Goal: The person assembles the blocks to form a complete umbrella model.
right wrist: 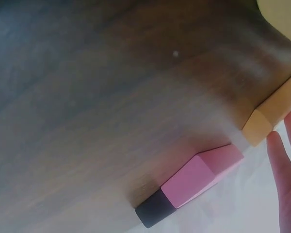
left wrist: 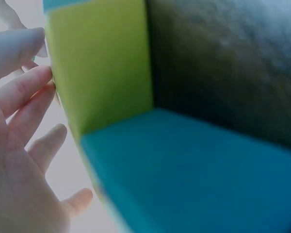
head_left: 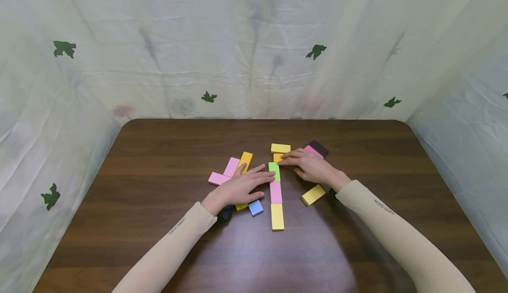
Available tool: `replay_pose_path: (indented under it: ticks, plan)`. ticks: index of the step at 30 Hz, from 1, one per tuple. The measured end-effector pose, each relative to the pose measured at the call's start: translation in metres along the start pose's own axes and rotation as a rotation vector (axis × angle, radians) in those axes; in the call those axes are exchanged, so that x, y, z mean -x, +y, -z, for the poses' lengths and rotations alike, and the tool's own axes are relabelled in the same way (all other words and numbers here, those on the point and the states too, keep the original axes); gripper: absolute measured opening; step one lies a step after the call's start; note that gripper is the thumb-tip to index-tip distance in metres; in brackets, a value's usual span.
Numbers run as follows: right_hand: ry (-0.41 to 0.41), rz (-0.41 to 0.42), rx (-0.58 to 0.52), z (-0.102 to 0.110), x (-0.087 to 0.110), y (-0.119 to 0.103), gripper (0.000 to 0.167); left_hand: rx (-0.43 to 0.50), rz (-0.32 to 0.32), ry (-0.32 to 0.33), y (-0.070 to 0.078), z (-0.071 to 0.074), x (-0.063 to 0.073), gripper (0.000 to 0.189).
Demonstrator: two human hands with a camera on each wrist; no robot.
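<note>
Coloured wooden blocks lie on a brown table. A column runs away from me: a yellow block (head_left: 278,218), a pink block (head_left: 275,193), a green block (head_left: 273,169), an orange block (head_left: 277,157) and another yellow block (head_left: 280,148). My left hand (head_left: 240,187) stretches over the left group, fingers extended, with fingertips at the green block's side. Fingers of my right hand (head_left: 311,166) reach from the right to the orange block, near the green one's far end. In the right wrist view, straight fingertips meet an orange block (right wrist: 258,127).
Left of the column lie pink blocks (head_left: 231,167), an orange block (head_left: 246,159) and a blue block (head_left: 255,208). A yellow block (head_left: 313,195) lies under the right forearm side. Pink (right wrist: 189,182) and dark (right wrist: 155,208) blocks sit beyond the right hand. A pale curtain (head_left: 254,63) hangs behind.
</note>
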State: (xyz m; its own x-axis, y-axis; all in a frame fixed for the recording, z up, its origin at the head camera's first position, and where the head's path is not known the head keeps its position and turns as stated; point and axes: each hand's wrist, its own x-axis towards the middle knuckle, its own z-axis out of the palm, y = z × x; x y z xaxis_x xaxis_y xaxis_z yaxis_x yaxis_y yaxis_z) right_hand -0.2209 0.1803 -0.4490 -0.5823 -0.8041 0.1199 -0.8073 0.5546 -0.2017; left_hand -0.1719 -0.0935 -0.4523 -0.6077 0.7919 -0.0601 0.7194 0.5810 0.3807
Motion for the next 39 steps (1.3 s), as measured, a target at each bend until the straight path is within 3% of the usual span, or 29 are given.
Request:
replay_pose_path:
  ticks: [24,39]
  plan:
    - [0.001,0.023,-0.076,-0.0003,0.0006,-0.0015,0.048,-0.003,0.021,-0.027,0.0027,0.0023,-0.0004,0.054]
    - [-0.02,0.0,-0.065,-0.0007,0.0017,-0.003,0.048,-0.004,0.007,-0.002,0.0016,0.0036,0.0039,0.056]
